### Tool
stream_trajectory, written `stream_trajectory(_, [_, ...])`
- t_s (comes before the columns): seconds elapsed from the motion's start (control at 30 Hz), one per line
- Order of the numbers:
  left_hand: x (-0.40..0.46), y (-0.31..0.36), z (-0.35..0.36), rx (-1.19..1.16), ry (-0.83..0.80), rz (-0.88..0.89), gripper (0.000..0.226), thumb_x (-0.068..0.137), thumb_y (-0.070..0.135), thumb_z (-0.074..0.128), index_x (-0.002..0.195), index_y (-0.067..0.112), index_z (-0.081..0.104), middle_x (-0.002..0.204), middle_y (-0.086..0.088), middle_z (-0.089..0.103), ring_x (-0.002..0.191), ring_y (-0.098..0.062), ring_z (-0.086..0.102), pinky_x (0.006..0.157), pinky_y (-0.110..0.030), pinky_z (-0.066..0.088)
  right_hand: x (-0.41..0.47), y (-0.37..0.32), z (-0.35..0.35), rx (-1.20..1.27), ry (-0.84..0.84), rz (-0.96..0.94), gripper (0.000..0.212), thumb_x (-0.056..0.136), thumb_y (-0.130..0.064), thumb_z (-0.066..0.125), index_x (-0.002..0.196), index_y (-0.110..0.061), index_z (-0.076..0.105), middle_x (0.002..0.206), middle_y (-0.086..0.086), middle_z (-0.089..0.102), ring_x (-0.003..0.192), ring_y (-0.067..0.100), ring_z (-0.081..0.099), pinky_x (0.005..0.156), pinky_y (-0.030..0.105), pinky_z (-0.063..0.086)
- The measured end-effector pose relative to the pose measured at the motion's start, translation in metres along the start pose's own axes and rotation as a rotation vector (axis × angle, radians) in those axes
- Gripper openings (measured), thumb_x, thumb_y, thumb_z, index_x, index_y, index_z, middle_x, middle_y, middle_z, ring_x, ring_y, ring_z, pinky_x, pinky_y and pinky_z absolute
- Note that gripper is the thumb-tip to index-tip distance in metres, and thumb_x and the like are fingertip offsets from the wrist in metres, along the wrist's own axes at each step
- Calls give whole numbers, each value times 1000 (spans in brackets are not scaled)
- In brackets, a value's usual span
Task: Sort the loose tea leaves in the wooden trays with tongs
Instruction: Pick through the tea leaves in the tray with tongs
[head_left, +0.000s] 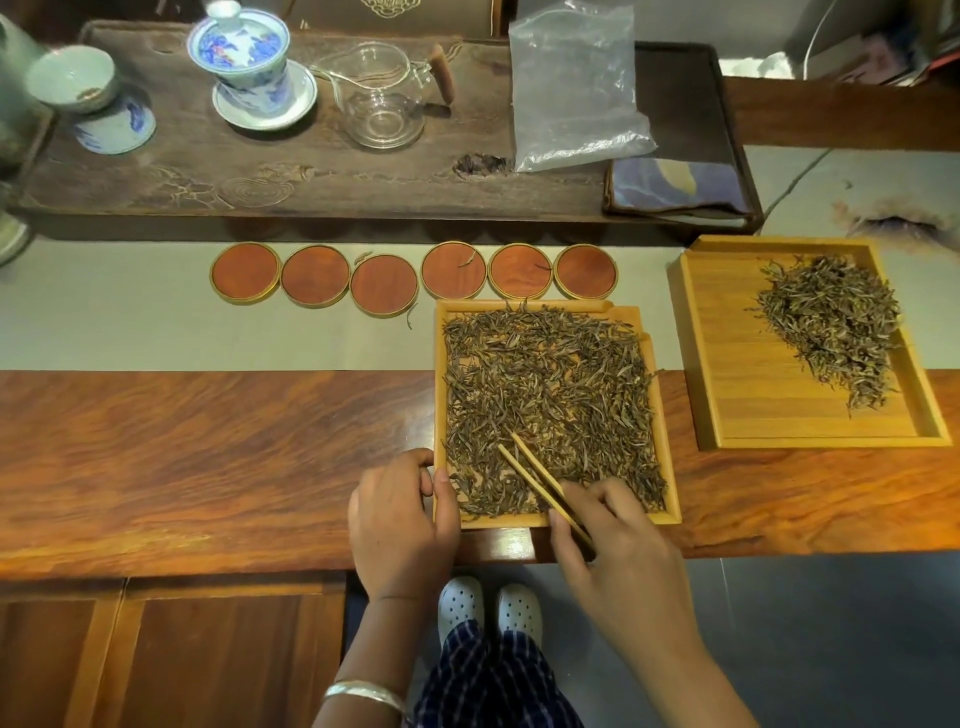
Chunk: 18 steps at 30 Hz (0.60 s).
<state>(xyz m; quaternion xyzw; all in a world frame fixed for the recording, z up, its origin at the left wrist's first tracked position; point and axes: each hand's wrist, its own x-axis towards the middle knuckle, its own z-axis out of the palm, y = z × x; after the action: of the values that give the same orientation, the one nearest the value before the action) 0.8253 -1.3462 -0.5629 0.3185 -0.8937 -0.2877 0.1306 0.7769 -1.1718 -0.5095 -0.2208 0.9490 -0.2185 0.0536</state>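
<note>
A square wooden tray lies near the table's front edge, covered by a spread layer of loose tea leaves. My right hand pinches bamboo tongs; their tips rest slightly apart in the leaves at the tray's lower middle. My left hand grips the tray's near left corner, thumb on the rim. A second, larger wooden tray sits to the right with a pile of tea leaves in its far right part.
Several round wooden coasters line up behind the near tray. Farther back a dark tea tray carries a lidded blue-and-white gaiwan, a glass pitcher, cups and a plastic bag. My feet in white shoes show below the table edge.
</note>
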Motion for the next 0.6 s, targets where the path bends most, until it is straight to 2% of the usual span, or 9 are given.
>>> stream_trajectory(0.13, [0,-3,1,-7,2,14,15,83,30,52,78,34,38,62,18,37,67,-8,34,67,-28,27,9,2,-1,27,74,6,22,91,-26,59,104,-11,70,88,-4,55,59,6,52,44,13,38])
stream_trajectory(0.27, [-1,-4,2,-12,18,52,18,84,30,50,79,35,34,63,20,34,68,-8,31,67,-28,26,26,0,1,22,79,29,24,86,-23,65,105,-9,70,88,1,57,59,14,57,42,23,46])
stream_trajectory(0.37, [-2,-6,1,-5,43,91,21,85,28,52,79,35,33,64,22,30,68,-9,30,66,-28,27,32,-6,4,13,52,13,25,86,-22,66,106,-7,69,88,4,57,56,18,58,41,27,47])
stream_trajectory(0.53, [-3,-7,2,-2,43,96,18,86,28,51,79,34,35,65,23,29,68,-10,33,65,-29,29,28,6,-4,14,110,22,24,87,-23,65,107,-11,68,90,1,56,62,15,57,46,20,38])
stream_trajectory(0.6, [-4,-7,1,-8,49,110,12,86,31,48,78,31,39,65,24,29,68,-10,33,65,-29,29,24,11,-7,-10,80,43,24,87,-24,65,108,-12,68,90,0,55,63,14,57,46,19,37])
